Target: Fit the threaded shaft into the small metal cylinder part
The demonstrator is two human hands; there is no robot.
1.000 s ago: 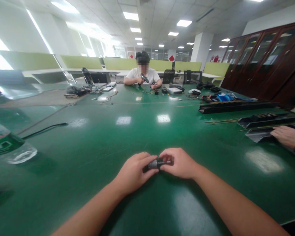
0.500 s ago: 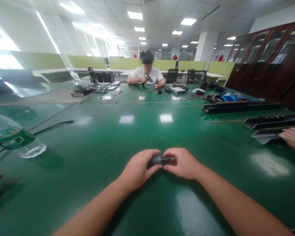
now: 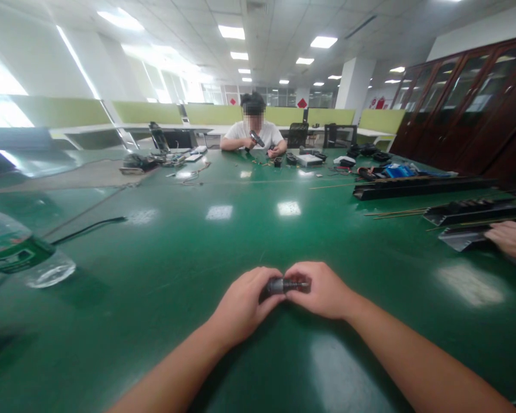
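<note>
Green table (image 3: pixel 176 241), two hands (image 3: pixel 245 301) gripping a dark cylindrical part (image 3: pixel 276 286)

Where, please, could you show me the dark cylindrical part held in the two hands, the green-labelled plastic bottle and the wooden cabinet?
Dark cylindrical part (image 3: pixel 277 286): head view, on its thicker body.
Green-labelled plastic bottle (image 3: pixel 20 253): head view, on its label.
Wooden cabinet (image 3: pixel 460 129): head view, on its front.
</note>
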